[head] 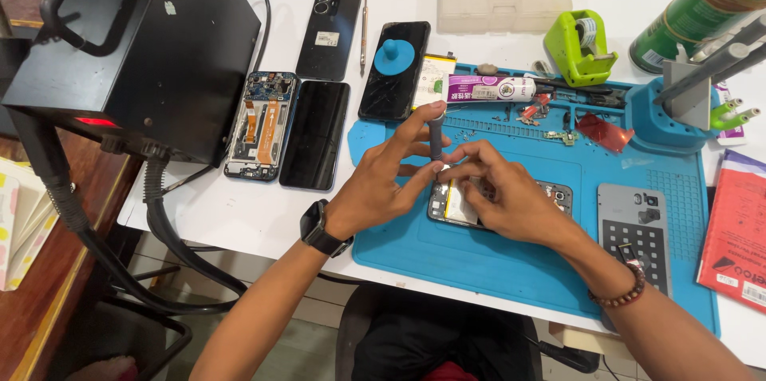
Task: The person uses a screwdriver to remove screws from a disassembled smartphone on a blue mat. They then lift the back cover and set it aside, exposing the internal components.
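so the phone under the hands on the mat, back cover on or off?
Off. The phone on the blue mat shows its bare battery and circuit board between the left hand and right hand.

head cam | looks steeply down, close, at blue mat (495, 261) (single view)

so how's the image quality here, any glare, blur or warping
Head view: even, soft light with faint shadows under the hands; mild glare on the black phone screen; left hand and screwdriver sharp, no motion blur; wide-angle bending toward the edges, as at the green can.
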